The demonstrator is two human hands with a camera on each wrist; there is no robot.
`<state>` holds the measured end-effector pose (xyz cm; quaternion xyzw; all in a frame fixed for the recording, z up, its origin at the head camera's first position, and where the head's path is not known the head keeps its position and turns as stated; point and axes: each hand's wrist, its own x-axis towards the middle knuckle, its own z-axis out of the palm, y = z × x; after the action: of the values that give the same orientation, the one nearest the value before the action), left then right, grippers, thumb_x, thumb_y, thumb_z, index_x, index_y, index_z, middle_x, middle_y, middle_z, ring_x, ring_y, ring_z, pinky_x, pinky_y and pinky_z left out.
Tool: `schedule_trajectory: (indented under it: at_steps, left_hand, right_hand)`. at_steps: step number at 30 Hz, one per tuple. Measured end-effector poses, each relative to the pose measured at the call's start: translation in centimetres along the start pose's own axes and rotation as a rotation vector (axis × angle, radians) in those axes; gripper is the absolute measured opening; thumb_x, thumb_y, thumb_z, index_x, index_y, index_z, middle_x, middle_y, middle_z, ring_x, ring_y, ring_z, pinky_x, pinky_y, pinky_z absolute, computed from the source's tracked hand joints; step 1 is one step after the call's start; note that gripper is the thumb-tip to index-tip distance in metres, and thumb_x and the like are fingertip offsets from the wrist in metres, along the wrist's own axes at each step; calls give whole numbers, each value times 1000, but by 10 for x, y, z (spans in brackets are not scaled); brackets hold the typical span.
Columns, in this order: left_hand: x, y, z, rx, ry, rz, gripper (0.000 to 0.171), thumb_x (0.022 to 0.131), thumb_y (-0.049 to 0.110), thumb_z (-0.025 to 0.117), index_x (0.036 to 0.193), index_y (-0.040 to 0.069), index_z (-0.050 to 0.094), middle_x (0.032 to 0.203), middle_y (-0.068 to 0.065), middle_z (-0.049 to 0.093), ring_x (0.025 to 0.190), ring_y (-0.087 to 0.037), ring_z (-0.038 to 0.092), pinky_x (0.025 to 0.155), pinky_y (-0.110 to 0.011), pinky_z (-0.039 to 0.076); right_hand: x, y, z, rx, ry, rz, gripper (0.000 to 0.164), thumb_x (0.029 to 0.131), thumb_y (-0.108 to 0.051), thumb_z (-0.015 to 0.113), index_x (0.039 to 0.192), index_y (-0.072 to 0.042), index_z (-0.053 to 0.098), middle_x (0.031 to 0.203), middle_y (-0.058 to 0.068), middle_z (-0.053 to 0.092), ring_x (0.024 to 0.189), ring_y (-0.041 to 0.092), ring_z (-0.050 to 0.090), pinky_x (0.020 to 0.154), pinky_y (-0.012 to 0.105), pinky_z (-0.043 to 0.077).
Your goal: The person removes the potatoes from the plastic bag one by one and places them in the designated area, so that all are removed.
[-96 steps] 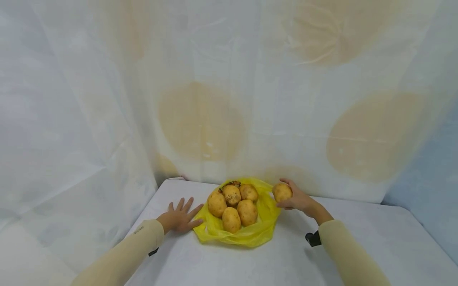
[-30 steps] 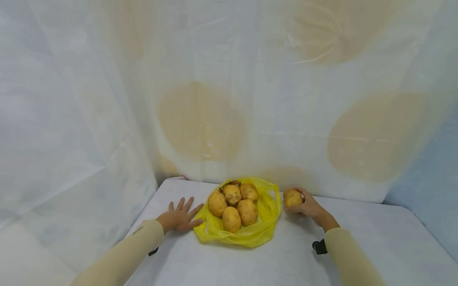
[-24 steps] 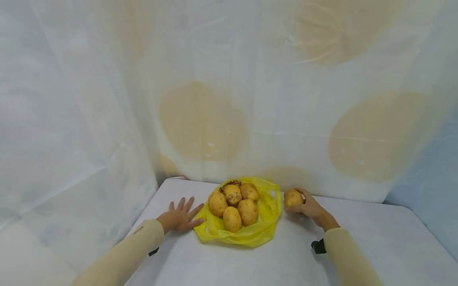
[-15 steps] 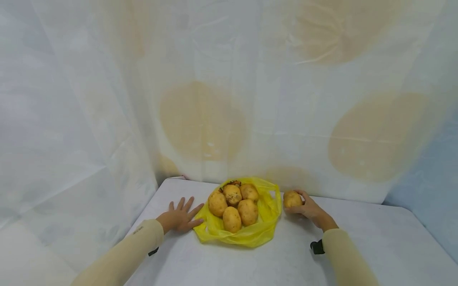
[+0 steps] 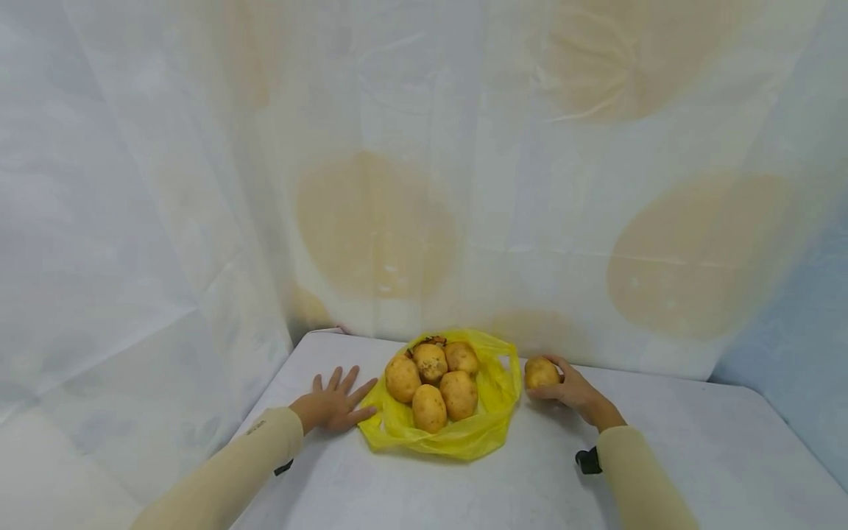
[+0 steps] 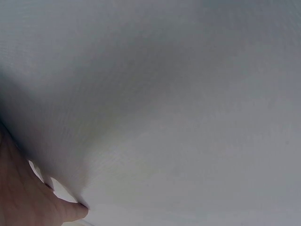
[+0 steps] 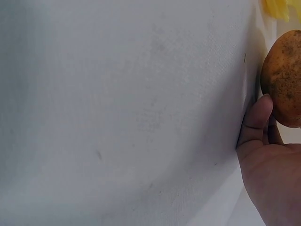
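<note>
In the head view my right hand holds a potato at its right side, thumb in front and fingers behind. The right wrist view shows this potato low by the table, with the thumb against it. Left of it lies a spread yellow plastic bag with several potatoes on it. My left hand lies with fingers spread on the table, its thumb at the bag's left edge. The left wrist view shows only part of that hand against the white surface.
A white cloth covers the table. White sheeting with tan round patches hangs along the back edge and another sheet rises at the left. Small dark scraps lie at the bag's back.
Since the earliest frame my right hand has carried the potato right and down, from the bag's right edge to the table beside it. Lately it has hardly moved. The left hand has stayed put.
</note>
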<state>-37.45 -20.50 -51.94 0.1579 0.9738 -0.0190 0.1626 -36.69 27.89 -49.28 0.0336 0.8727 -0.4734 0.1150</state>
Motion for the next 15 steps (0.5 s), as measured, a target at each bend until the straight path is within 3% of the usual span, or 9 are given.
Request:
schedule_trajectory:
  at_steps: [11,15]
  left_hand:
    - [-8,6,-11,15,2,9,80,93,78,22,159,35,14,167,-15,5,151,-47,7,112,-76,4]
    - [-5,4,-7,17,-5,0,82,91,81,21,159,36,12,167,-14,2,151,-46,6,112,-75,2]
  right_hand:
    - [-1,-4,0,-23,-11,-30,100,78,-32,83,153,-12,20,143,28,39,115,37,50,93,45,46]
    - [-1,-3,2,-33,8,-32,99,78,-32,84,153,-10,22,141,29,40,113,37,51,89,43,48]
